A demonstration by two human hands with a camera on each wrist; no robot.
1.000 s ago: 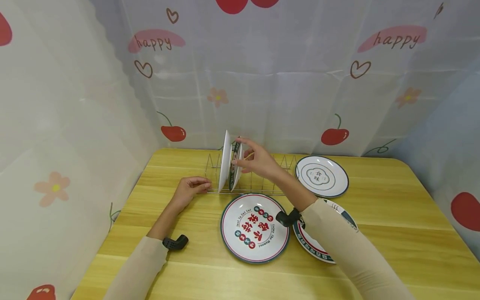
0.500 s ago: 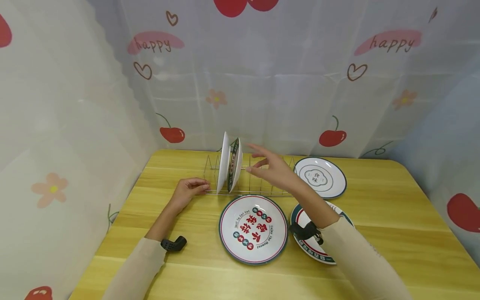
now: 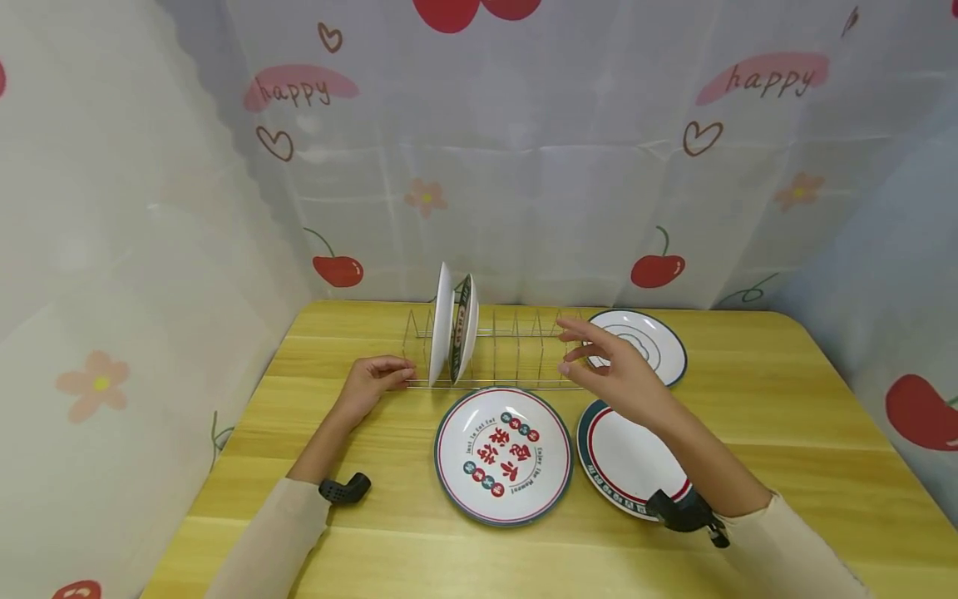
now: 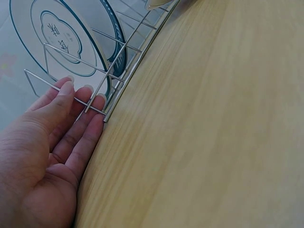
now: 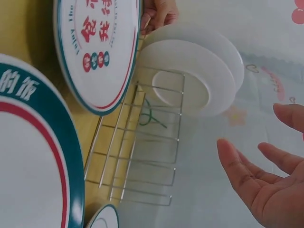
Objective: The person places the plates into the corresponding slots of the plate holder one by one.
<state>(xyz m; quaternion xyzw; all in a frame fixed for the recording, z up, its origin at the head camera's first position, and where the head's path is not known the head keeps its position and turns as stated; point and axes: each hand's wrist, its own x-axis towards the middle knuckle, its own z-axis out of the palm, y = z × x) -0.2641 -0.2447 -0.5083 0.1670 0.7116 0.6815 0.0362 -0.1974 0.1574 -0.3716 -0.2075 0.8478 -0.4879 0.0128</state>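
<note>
Here the rack [image 3: 494,359] is steadied at its left end by the left hand [image 3: 372,384], fingers flat; the spread right hand [image 3: 617,374] hangs empty. Its two upright plates [image 3: 451,329] could be tipped if the rack were nudged.

In the head view the right hand [image 3: 617,378] covers the near-left part of the far plate [image 3: 651,341], so its centre mark cannot be read, and the wrist hides the lower right rim of the red-ringed plate [image 3: 621,457]. The two upright plates [image 3: 451,329] stand edge-on in the wire rack [image 3: 516,353]; their faces are hidden there. In the left-wrist view the left hand [image 4: 45,156] is cut off by the bottom and left edges, and perhaps one plate [image 4: 71,38] shows, cropped at the top. In the right-wrist view the fingers [image 5: 237,164] run off the right edge.
</note>
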